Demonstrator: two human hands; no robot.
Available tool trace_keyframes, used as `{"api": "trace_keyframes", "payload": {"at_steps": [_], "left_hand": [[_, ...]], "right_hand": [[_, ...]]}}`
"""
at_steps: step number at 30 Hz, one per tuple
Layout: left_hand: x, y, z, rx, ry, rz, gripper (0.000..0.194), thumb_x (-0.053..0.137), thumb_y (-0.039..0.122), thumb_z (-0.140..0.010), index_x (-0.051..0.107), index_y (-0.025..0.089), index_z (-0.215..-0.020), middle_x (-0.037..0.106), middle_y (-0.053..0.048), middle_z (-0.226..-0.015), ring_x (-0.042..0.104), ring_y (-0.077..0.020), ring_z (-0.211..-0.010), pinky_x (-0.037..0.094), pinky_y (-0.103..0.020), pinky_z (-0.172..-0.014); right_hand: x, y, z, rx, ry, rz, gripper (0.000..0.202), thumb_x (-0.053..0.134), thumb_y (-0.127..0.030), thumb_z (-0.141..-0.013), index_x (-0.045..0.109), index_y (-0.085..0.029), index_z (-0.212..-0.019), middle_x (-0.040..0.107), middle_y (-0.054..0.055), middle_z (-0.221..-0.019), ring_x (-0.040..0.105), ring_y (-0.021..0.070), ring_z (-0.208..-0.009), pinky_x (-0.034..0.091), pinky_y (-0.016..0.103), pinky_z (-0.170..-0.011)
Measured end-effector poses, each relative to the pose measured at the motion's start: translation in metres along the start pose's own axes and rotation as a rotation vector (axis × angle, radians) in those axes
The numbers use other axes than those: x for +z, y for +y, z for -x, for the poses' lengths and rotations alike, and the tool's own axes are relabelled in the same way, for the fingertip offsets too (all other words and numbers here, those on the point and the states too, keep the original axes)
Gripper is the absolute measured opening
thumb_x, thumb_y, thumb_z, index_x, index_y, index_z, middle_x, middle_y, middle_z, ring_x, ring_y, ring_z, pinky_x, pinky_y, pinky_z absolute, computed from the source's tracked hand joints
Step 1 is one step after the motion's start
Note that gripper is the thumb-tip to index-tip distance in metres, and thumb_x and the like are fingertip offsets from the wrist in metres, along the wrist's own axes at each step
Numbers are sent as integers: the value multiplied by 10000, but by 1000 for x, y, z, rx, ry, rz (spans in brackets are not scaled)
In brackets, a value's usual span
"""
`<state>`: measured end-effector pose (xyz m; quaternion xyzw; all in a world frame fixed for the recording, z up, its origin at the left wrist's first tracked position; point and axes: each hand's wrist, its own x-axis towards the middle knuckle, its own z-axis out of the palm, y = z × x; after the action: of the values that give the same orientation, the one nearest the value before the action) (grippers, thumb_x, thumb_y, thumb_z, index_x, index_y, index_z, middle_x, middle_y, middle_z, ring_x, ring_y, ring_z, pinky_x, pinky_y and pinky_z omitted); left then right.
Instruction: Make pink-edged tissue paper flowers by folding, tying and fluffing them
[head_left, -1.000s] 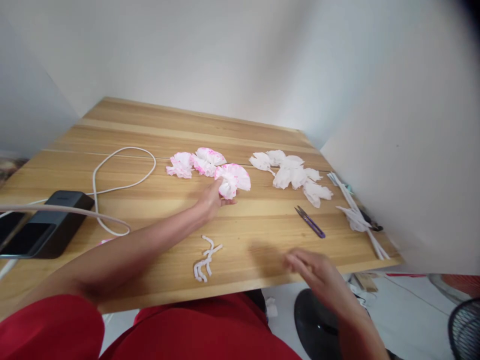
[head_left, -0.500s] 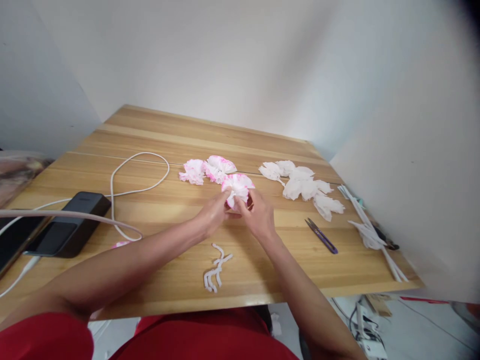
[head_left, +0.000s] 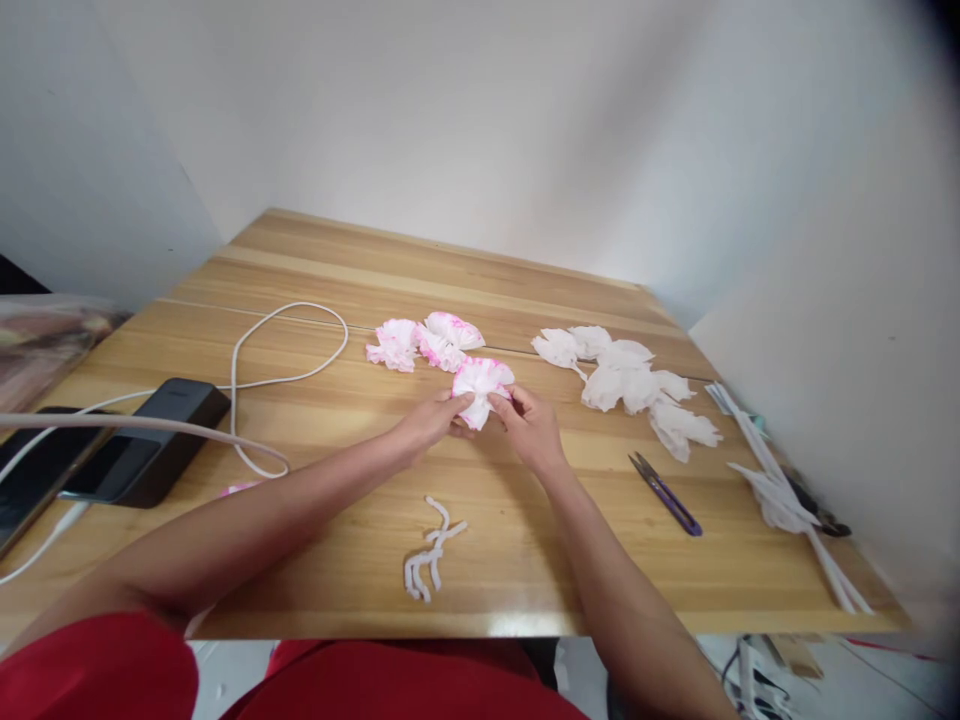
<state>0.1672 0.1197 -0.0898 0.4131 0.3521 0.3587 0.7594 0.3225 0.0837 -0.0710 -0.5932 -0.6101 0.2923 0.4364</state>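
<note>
Both my hands pinch one ruffled white paper flower with pink edges above the middle of the table. My left hand grips its left side, thumb on the front. On the right side, my right hand has its thumb pressed near the flower's gathered centre. Just behind lie more pink-edged paper flowers, fluffed and resting on the wood. Several plain white tissue pieces spread out to the right. Nearer to me is a small group of short, bent white fuzzy stems.
Thread snips with a purple handle lie right of my right hand. Long white sticks run along the table's right edge. At left are a black power bank, a phone and a looped white cable.
My thumbs have shifted on the paper flower, and its ruffled face now tilts more upward, showing a gathered centre. The camera view has shifted slightly; the other things lie as before.
</note>
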Motion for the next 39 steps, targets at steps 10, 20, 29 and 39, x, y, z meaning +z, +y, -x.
{"api": "trace_keyframes", "payload": {"at_steps": [10, 20, 29, 39], "left_hand": [[-14, -5, -1, 34, -289, -141, 422, 731, 167, -638, 647, 171, -1051, 634, -91, -1102, 568, -221, -1019, 490, -268, -792], [-12, -5, -3, 54, -56, -37, 346, 735, 431, -670, 659, 126, -816, 635, -86, -859, 574, -164, -739, 538, -261, -584], [-7, 3, 2, -73, 8, 218, 297, 743, 344, -705, 653, 126, -886, 636, -84, -879, 620, -160, -772, 532, -203, -544], [-2, 1, 6, -60, -37, 200, 293, 743, 342, -705, 646, 118, -868, 648, -93, -896, 609, -156, -743, 555, -266, -609]], "right_hand": [[5, 19, 0, 113, 95, -81, 330, 553, -453, -809, 513, -169, -645, 433, -41, -545, 406, 103, -530, 324, 227, -513], [2, 5, 17, -430, 337, 310, 195, 507, -247, -857, 620, -202, -1010, 649, 70, -907, 590, 183, -821, 474, 343, -770], [9, 2, 13, -683, 85, 640, 439, 554, -208, -829, 466, -193, -1259, 599, 95, -1187, 466, 254, -1201, 357, 455, -1019], [11, 6, 10, -671, 157, 560, 69, 584, -190, -829, 623, -221, -878, 666, 40, -998, 529, 209, -1086, 375, 415, -991]]}}
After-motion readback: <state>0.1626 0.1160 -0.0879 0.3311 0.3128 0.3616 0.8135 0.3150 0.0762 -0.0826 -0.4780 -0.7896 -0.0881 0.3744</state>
